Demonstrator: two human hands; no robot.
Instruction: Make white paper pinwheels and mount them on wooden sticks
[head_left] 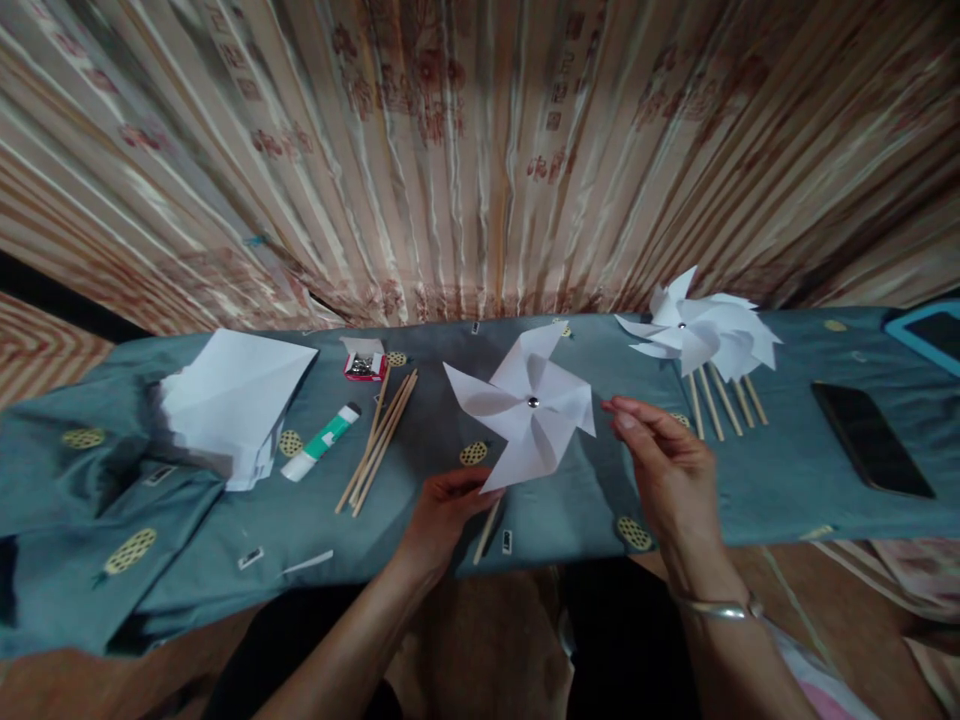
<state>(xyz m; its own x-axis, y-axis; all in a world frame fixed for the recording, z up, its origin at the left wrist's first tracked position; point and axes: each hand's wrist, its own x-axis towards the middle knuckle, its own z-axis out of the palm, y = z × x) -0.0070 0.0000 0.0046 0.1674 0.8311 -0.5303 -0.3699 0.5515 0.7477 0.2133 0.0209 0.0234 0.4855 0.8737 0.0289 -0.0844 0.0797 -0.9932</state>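
A white paper pinwheel [517, 410] with a silver pin at its centre faces me above the middle of the cloth. My left hand [454, 505] is closed around its wooden stick [487, 530] just under the lower blades; the blades hide part of the fingers. Just right of the pinwheel, my right hand [667, 455] is raised with thumb and forefinger pinched together, apart from the paper. Whether anything tiny is between those fingertips, I cannot make out. A silver bangle [720, 607] circles the right wrist.
White paper sheets [232, 395], a glue stick [322, 440], a small red box of pins [365, 362] and loose wooden sticks [381, 445] lie left. At right are several pinwheels [705, 325], a black phone [870, 440] and a blue-edged device [930, 335]. A curtain [465, 160] hangs behind.
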